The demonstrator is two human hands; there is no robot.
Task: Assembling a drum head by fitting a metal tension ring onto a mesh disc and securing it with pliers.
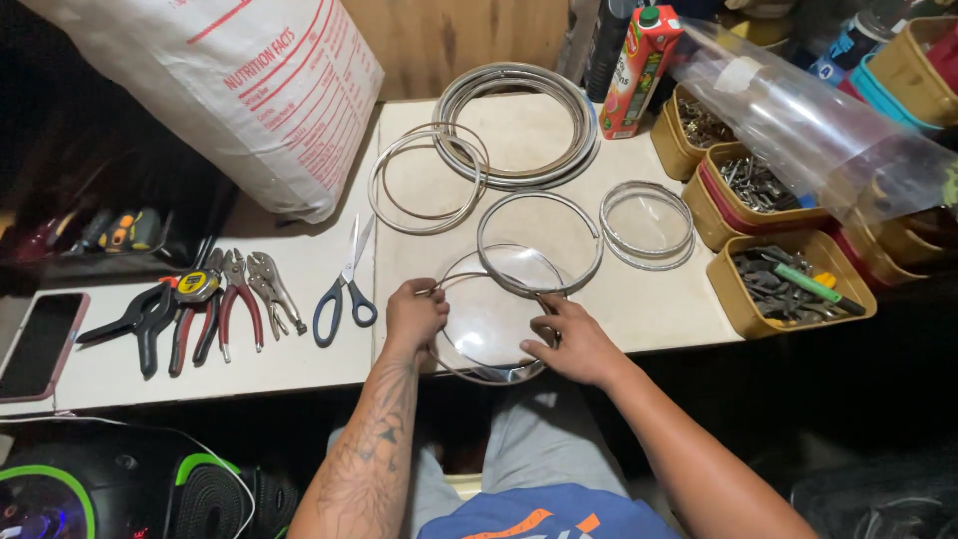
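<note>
A: While the person is sitting at the pale table (299,364), what is lying on it, starting with the biggest things?

B: A big white sack (239,90) is leaning at the back left. Coils of metal rings (519,120) are lying at the back centre, with smaller wire hoops (424,185) in front of them. Tan trays of hardware (788,284) are sitting along the right edge. Pliers (235,299) and blue-handled scissors (344,284) are lying at the left, near a phone (40,344).

A: And what are the hands working on?

B: A clear round disc with a thin metal rim (489,319) is resting at the table's near edge, directly in front of the person, overlapping another hoop (539,240) behind it.

A: How are the hands placed?

B: The left hand (414,314) is curling closed, pinching the rim on its left side. The right hand (574,344) is lying mostly flat and open, fingertips pressing the rim's right side.

A: Any judgement on doing this well?

B: Probably keeping the flat hand steadying the disc while the pinching fingers are easing the rim round evenly, so it is seating without kinking.
</note>
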